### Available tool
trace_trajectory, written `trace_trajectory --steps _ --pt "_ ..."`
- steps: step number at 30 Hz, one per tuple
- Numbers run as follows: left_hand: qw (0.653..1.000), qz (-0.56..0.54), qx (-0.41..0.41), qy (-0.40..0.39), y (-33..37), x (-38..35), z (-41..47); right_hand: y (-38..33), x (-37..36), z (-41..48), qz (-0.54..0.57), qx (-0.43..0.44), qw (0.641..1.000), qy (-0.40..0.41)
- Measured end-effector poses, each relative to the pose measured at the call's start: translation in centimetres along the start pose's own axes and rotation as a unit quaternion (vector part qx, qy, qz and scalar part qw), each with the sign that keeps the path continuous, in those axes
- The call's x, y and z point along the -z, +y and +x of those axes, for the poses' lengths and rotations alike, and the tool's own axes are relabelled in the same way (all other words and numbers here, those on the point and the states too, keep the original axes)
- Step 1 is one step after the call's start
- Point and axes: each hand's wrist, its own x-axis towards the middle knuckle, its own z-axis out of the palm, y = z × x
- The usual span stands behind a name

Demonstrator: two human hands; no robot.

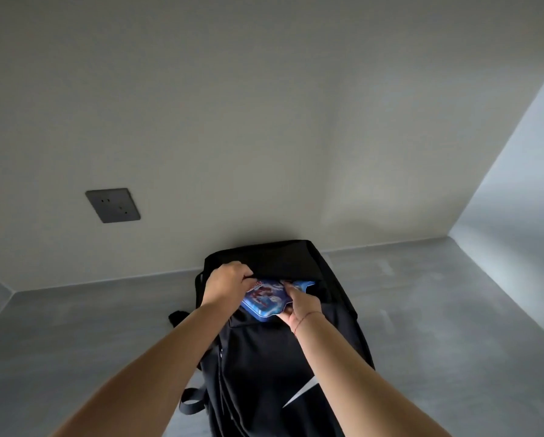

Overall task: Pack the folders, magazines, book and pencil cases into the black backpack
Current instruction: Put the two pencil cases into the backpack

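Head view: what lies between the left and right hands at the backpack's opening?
The blue pencil case, partly inside the black backpack. The left hand grips the opening's edge; the right hand holds the case. Shown in the head view.

Black backpack (264,367) lies on the grey surface (453,310).

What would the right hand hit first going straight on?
Right hand: probably the open mouth of the black backpack, blue pencil case first; the left hand holding the opening sits near that line, depth unclear.
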Motion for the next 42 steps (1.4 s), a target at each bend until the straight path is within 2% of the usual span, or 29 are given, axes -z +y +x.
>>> trace_trajectory --steps 7,10,11,12,13,14,15,16,18,22,27,30,32,33,34,36,38,40,42 --pt "0.995 0.087 -0.042 -0.022 -0.1 -0.4 -0.8 1.5 -2.2 2.0 0.026 0.049 0.992 0.116" --pt "0.996 0.078 -0.043 -0.015 -0.3 -0.5 -1.0 1.9 -3.9 1.9 -0.125 0.046 0.98 0.148" --pt "0.997 0.066 -0.036 -0.013 -0.6 -0.4 -0.9 2.4 -4.1 2.1 -0.347 0.083 0.922 0.153" --pt "0.998 0.053 -0.027 -0.011 -1.0 -0.2 -0.9 2.9 -4.0 2.3 -0.44 0.112 0.879 0.148" --pt "0.999 0.041 -0.019 -0.008 -1.4 -0.1 -0.9 3.3 -3.5 2.5 -0.405 0.12 0.896 0.137" --pt "0.999 0.032 -0.015 -0.005 -1.7 -0.1 -0.8 3.1 -3.1 2.4 -0.251 0.068 0.955 0.141" --pt "0.999 0.027 -0.017 -0.005 -1.9 -0.2 -0.9 2.6 -2.9 2.1 -0.125 -0.001 0.985 0.12" --pt "0.999 0.025 -0.021 -0.008 -1.9 -0.2 -1.0 2.6 -2.3 2.4 -0.103 -0.007 0.991 0.089" --pt "0.999 0.016 -0.029 -0.013 -1.7 -0.5 -1.1 2.2 -1.9 2.0 -0.121 -0.003 0.991 0.062" --pt "0.999 -0.002 -0.03 -0.017 -1.5 -1.0 -1.2 1.6 -2.1 2.1 -0.04 -0.054 0.997 0.022" --pt "0.999 -0.01 -0.029 -0.008 -1.7 -1.1 -1.1 1.9 -2.2 2.4 -0.085 -0.032 0.996 0.01" --pt "0.999 -0.047 -0.024 0.012 -2.1 -1.2 -1.8 2.3 -0.6 2.8 -0.207 0.023 0.978 0.005" --pt "0.998 -0.056 -0.015 0.031 -2.7 -1.2 -2.8 2.7 0.6 2.4 -0.308 0.079 0.948 -0.013" --pt "0.998 -0.051 -0.006 0.036 -3.2 -1.2 -3.4 2.8 1.1 2.1 -0.373 0.112 0.921 -0.019" --pt "0.998 -0.046 0.005 0.038 -3.7 -1.2 -4.0 2.9 1.5 1.9 -0.453 0.15 0.879 -0.017" --pt "0.999 -0.04 0.025 0.025 -4.3 -1.3 -5.3 2.9 2.1 1.9 -0.611 0.225 0.759 0.004" --pt "0.998 -0.047 0.048 0.004 -4.7 -1.6 -6.1 2.8 2.4 1.8 -0.707 0.262 0.657 0.015" --pt "0.995 -0.065 0.076 -0.007 -4.7 -2.0 -6.4 2.4 2.4 1.6 -0.752 0.275 0.599 0.02" --pt "0.99 -0.088 0.105 -0.018 -4.7 -2.1 -6.3 1.9 2.1 1.6 -0.774 0.285 0.565 0.022"
